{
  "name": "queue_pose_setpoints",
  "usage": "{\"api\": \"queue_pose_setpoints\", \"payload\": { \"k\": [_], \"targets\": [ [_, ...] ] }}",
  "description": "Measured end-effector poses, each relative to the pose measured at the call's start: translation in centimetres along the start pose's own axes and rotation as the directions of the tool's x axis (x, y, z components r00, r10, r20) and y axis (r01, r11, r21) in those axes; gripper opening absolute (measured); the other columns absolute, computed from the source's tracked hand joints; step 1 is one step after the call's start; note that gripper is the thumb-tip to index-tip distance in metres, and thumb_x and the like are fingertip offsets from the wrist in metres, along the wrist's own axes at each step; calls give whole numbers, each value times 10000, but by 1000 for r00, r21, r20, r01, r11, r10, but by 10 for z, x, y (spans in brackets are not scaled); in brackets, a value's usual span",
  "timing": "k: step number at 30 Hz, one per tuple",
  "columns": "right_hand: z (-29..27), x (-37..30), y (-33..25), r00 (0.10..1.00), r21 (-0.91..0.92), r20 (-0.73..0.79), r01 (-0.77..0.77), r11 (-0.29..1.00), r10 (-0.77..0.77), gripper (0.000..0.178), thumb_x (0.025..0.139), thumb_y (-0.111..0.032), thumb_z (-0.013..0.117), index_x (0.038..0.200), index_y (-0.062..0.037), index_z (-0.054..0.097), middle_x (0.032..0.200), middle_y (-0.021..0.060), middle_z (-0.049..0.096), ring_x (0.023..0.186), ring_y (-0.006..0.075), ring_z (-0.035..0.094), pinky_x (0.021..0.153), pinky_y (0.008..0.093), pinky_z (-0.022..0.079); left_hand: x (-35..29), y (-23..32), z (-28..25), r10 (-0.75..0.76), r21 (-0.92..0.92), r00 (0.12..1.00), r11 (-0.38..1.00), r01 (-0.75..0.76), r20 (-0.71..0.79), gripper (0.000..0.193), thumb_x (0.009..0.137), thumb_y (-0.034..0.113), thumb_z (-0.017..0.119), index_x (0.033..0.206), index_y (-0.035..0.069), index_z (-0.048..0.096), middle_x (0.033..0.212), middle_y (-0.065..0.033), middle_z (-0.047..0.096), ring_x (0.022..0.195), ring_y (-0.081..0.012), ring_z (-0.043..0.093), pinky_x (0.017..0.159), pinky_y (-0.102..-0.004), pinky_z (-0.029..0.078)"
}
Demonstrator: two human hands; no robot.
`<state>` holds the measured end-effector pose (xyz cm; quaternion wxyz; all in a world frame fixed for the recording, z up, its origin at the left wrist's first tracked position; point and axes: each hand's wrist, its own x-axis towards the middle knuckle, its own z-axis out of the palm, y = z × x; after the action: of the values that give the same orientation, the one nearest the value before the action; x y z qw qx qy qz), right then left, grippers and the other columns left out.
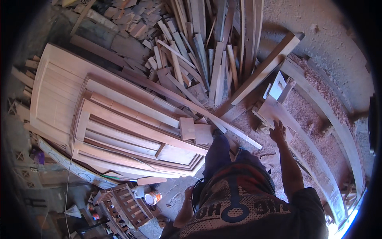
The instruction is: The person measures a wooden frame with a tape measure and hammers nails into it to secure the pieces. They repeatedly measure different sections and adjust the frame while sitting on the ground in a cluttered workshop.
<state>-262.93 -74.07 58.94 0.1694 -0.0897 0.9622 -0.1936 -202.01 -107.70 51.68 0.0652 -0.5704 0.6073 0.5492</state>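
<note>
My right hand point(277, 132) reaches out to the right with its fingers spread, over the near end of a long wooden board point(292, 119). It appears to rest on the board, though contact is hard to judge. My left hand point(189, 196) hangs low by my left side, close to a dark cord or strap at my hip; its fingers are too dim and hidden to read. A narrow wooden strip point(242, 137) slants past my legs. Just beyond my right hand stands a small whitish panel point(277, 85).
Stacked wooden door panels point(59, 87) and frames fill the left. Upright offcuts point(199, 51) crowd the far middle. Sawdust point(314, 99) lies between long boards at right. A slatted wooden crate point(129, 205) and a white bucket point(152, 198) stand at lower left.
</note>
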Motion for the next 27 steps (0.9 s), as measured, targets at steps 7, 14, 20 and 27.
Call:
{"api": "queue_pose_setpoints", "payload": {
  "k": [7, 14, 20, 27],
  "targets": [
    [-18, 2, -30, 978, -48, 168, -119, 992, 125, 701, 861, -309, 700, 1495, -174, 435, 1597, 210, 259, 1376, 504, 346, 1121, 578, 359, 43, 78, 28, 154, 288, 985, 949, -126, -76, 470, 940, 400, 651, 1209, 18, 692, 1065, -169, 741, 986, -240, 706, 899, -347, 525],
    [-19, 3, -24, 974, -61, 195, -106, 993, 116, 717, 879, -335, 682, 1517, -171, 402, 1605, 216, 256, 1422, 491, 309, 1149, 575, 322, 78, 158, 45, 67, -224, 998, 972, -64, 7, 407, 975, 301, 640, 1232, -14, 614, 1005, -154, 733, 801, -243, 727, 613, -336, 567],
    [-8, 9, -20, 974, -140, 177, -117, 983, 141, 699, 883, -346, 688, 1495, -144, 416, 1589, 232, 282, 1405, 486, 356, 1125, 582, 355, 98, 172, 48, -52, -219, 997, 974, 63, 58, 410, 994, 285, 625, 1252, -29, 572, 968, -146, 697, 744, -191, 677, 664, -317, 574],
    [11, 41, 4, 989, -154, -100, 97, 983, -114, 588, 902, -247, 672, 1438, -114, 469, 1505, 231, 410, 1349, 428, 438, 1028, 595, 422, 90, 180, 38, -171, -193, 985, 966, 171, 15, 372, 974, 350, 612, 1172, 36, 635, 978, -105, 715, 764, -198, 699, 638, -335, 541]
  ]
}}
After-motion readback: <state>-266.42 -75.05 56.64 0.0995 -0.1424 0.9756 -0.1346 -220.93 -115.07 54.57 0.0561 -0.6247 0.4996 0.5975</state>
